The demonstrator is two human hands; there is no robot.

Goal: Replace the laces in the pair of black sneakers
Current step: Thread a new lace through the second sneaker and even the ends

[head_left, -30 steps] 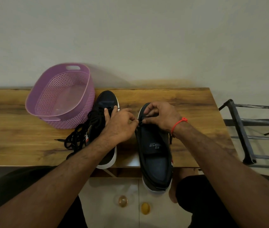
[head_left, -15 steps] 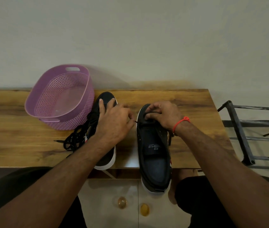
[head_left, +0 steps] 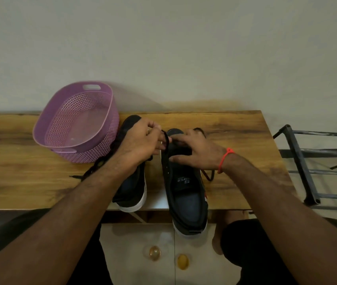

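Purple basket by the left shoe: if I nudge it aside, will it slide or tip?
The basket looks like thin perforated plastic and holds nothing visible, so probably light. It sits tilted, near edge down, so a nudge might rock it. On the smooth wooden table it would likely slide easily.

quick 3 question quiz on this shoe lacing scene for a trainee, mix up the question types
1. True or false: the purple basket has shoes in it.
2. Which hand pinches the black lace that runs to the right sneaker? A) left hand B) right hand
3. Fill in: the red band is on the ___ wrist.

Key: 1 false, no shoes in it. 2 A; the right hand rests on the sneaker's front. 3 right.
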